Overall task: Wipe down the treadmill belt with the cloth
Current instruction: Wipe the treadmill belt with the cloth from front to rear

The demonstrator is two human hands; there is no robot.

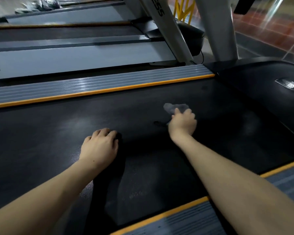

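Dim gym floor lies around me, with a second treadmill (75, 56) beyond the far side rail (98, 83) of my own, its white upright (161, 22) leaning up out of view; everything I place below I place against the treadmill belt (41, 141), the dark textured band that fills the middle of what I see.

My right hand (182, 123) is out over the belt's middle, toward the motor cover (261, 85) at its head end; the fingers are curled round a small grey cloth (174, 107), bunched so that a wad pokes out past my knuckles on the far side; I hold it balled like this, I think, so the pressure goes straight down into the belt rather than letting loose corners drag; the cloth touches the belt there.

My left hand (99, 145) rests on the belt nearer the tail end, fingers relaxed and slightly bent, holding nothing; it is there as a prop, taking my weight while I lean in from the near rail (185, 216).

Pale smears show on the belt beside the left hand and near the motor cover; whether they are dust or glare I cannot tell; I judge plenty of belt is not yet wiped.
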